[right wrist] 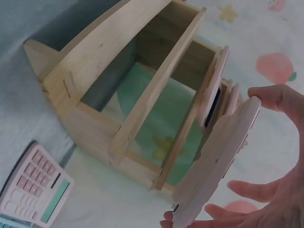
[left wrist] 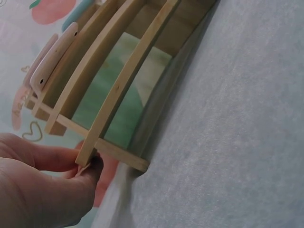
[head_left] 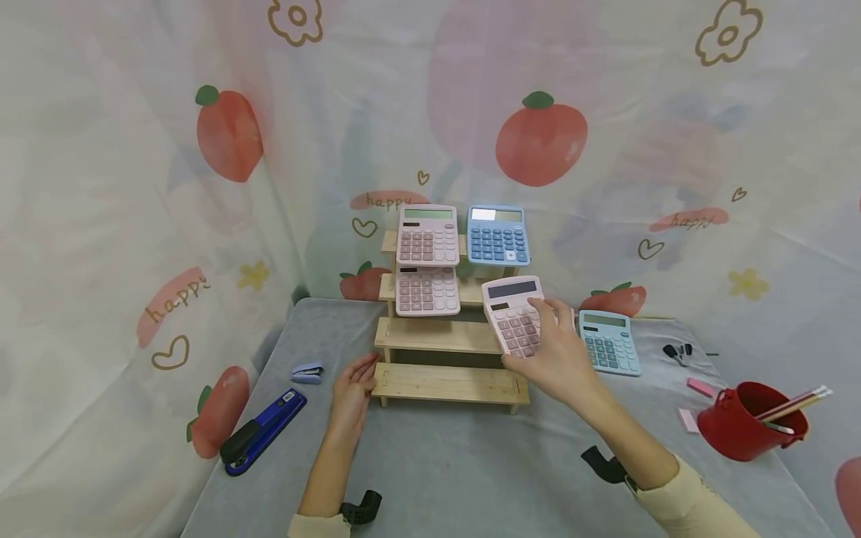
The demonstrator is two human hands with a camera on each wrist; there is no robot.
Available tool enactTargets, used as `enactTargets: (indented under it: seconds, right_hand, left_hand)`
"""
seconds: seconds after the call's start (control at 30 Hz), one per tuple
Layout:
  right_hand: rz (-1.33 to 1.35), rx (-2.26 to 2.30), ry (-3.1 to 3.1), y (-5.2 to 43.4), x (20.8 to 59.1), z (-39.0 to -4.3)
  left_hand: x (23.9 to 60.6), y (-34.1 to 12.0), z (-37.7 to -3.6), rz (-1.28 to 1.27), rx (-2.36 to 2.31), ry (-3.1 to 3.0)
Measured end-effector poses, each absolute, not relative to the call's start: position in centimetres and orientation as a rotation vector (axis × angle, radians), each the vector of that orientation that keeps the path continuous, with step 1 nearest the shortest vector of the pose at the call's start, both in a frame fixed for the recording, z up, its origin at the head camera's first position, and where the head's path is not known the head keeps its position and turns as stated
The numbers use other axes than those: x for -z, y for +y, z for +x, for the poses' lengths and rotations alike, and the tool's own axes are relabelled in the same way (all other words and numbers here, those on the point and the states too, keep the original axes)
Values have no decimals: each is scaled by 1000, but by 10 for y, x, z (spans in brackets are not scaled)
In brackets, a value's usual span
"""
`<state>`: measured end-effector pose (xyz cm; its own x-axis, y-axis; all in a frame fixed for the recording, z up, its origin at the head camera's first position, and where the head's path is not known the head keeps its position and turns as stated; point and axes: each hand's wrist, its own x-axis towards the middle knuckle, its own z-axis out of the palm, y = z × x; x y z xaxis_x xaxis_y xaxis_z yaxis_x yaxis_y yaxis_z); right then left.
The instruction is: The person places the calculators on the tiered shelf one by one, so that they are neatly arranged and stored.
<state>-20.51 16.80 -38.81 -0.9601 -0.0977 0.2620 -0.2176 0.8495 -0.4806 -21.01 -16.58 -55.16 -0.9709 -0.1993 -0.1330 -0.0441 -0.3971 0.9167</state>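
A stepped wooden rack (head_left: 444,382) stands mid-table, and my left hand (head_left: 353,394) pinches the left end of its lowest step, thumb and fingers around the plank (left wrist: 114,104). My right hand (head_left: 561,355) holds a pink calculator (head_left: 513,317) by its edges, tilted, in front of the rack's right side. In the right wrist view that calculator (right wrist: 218,161) appears from its back and edge, apart from the steps. On the top step are a pink calculator (head_left: 427,235) and a blue calculator (head_left: 498,236). Another pink calculator (head_left: 427,291) leans on the step below, at left.
Right of the rack lie a light-blue calculator (head_left: 608,344) and another pink calculator (right wrist: 35,185). Farther right are black clips (head_left: 677,353), pink erasers (head_left: 702,387) and a red bucket (head_left: 733,422) with pencils. A blue stapler (head_left: 264,432) and a small light-blue stapler (head_left: 307,373) lie left.
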Motion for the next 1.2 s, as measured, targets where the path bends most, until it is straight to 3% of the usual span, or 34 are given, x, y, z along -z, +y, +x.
enactTargets:
  seconds: [0.7,1.2]
  right_hand:
    - [173,-828,-2763,121,398,-255]
    - [171,-703,-2623,107,427,-285]
  left_hand:
    - [552,-163,-210,356,2509,-1711]
    - [551,-165,-210,366,2495,-1710]
